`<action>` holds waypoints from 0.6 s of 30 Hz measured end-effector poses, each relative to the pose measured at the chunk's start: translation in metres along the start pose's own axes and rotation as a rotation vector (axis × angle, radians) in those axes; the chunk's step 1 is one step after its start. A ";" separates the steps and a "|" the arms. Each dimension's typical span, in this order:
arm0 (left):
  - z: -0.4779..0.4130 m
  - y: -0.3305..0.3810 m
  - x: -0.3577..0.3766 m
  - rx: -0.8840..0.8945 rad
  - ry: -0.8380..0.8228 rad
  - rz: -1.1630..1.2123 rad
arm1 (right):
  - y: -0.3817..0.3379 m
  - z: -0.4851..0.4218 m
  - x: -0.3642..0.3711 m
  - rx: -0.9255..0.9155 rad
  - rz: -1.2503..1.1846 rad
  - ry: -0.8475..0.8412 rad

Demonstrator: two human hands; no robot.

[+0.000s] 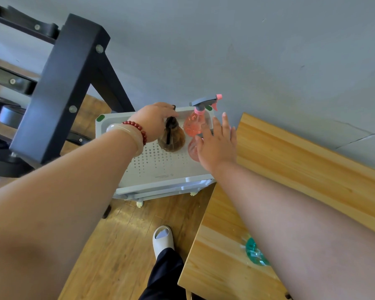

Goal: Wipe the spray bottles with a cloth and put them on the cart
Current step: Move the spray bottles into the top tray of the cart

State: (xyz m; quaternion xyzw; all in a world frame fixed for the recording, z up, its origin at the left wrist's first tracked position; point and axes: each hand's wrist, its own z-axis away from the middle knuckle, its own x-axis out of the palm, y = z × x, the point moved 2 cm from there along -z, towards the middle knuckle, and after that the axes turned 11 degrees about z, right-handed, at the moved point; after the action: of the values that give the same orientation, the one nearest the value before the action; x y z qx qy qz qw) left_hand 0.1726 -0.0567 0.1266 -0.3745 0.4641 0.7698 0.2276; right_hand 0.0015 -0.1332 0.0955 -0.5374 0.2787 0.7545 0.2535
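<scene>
A white perforated cart (156, 163) stands against the grey wall. On its top tray a brown spray bottle (172, 137) stands upright, and my left hand (153, 122) grips its black spray head. To its right stands a pink spray bottle (194, 125) with a grey and pink trigger head. A second pink bottle (192, 149) sits in front of it, mostly hidden by my right hand (218, 146). That hand hovers with fingers straight and spread, holding nothing. A teal bottle (254, 253) lies on the wooden table, partly hidden by my right forearm. No cloth is in view.
The wooden table (301, 161) runs along the right, touching the cart's corner. A black metal rack (59, 87) stands at the left beside the cart. My foot in a white slipper (162, 238) is on the wooden floor below.
</scene>
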 end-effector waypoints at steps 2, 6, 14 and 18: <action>-0.001 -0.003 -0.008 0.066 -0.065 -0.197 | -0.001 0.001 0.000 -0.004 -0.005 0.009; -0.001 0.000 -0.015 0.230 -0.042 -0.416 | -0.002 0.001 0.000 0.000 0.006 0.018; -0.005 0.003 -0.016 0.056 0.014 -0.270 | -0.002 -0.003 0.004 0.016 0.005 0.019; -0.007 0.000 -0.016 -0.035 0.090 -0.223 | -0.003 -0.003 0.006 0.018 0.004 0.037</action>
State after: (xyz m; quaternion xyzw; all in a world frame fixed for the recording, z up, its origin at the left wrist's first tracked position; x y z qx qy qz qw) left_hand 0.1854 -0.0631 0.1367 -0.4619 0.4160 0.7300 0.2842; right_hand 0.0036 -0.1328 0.0888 -0.5482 0.2913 0.7424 0.2518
